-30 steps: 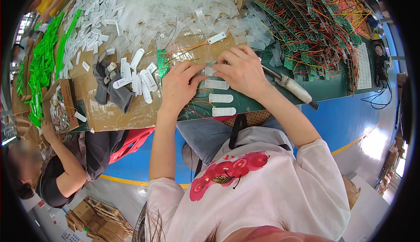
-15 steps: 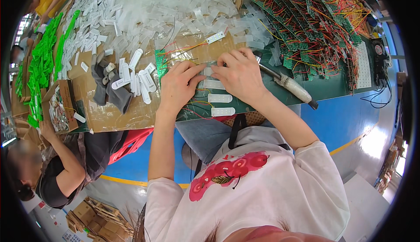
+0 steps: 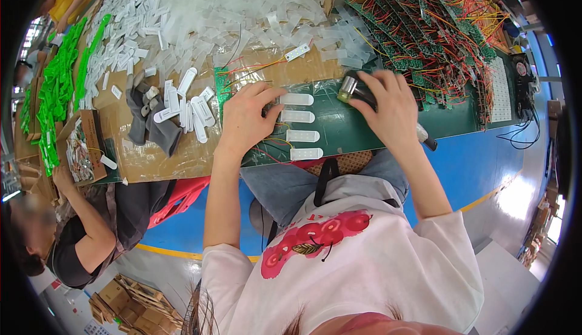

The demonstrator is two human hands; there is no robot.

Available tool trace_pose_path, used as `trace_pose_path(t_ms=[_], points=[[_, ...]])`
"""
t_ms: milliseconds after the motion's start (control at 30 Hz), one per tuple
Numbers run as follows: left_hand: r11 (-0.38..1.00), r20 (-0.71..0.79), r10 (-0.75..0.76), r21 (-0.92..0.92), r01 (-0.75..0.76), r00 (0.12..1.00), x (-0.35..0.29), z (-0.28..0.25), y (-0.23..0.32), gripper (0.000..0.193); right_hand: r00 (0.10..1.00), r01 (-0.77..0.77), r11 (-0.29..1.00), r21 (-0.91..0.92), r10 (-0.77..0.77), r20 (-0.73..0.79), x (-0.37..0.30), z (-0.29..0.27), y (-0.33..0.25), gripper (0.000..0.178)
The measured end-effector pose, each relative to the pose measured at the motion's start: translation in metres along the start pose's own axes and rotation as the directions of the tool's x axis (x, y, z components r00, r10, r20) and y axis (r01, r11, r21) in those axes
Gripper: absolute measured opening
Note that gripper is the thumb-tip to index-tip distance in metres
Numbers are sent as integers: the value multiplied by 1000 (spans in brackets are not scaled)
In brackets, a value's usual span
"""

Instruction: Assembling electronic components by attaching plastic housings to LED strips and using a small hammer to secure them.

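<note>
Four white strips (image 3: 302, 135) lie in a column on the green table (image 3: 339, 123), running inward from its near edge, thin wires (image 3: 274, 143) beside the left ends of the nearer ones. The left hand (image 3: 250, 114) is at the farthest strip's left end, thumb and forefinger bent close; whether they pinch it I cannot tell. Toward the table's right edge, the right hand (image 3: 391, 102) has its fingers curled round a dark tool (image 3: 362, 88) – probably the heavier thing, steadiest by its pale wrapped grip (image 3: 422, 132). The strips look light, stiff and slick – best taken by the long edges, sparing the fragile wires
</note>
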State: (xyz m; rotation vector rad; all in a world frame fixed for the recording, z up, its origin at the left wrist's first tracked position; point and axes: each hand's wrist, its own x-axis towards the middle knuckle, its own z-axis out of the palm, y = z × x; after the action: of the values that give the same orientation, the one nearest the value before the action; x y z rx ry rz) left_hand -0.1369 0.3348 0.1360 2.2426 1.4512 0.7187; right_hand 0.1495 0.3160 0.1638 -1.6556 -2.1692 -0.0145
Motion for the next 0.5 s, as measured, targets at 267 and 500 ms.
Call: trace_pose_path(t_ms=[267,500], points=[[998,-19,65,-5,-65,998,2,2,0,28,978,205,968,-142,-208,-11,-13,-1,14,50],[1000,1,25,13,-25,1000,4,4,2,24,979,159,923,352,-193,64,2,-2,-28,43]])
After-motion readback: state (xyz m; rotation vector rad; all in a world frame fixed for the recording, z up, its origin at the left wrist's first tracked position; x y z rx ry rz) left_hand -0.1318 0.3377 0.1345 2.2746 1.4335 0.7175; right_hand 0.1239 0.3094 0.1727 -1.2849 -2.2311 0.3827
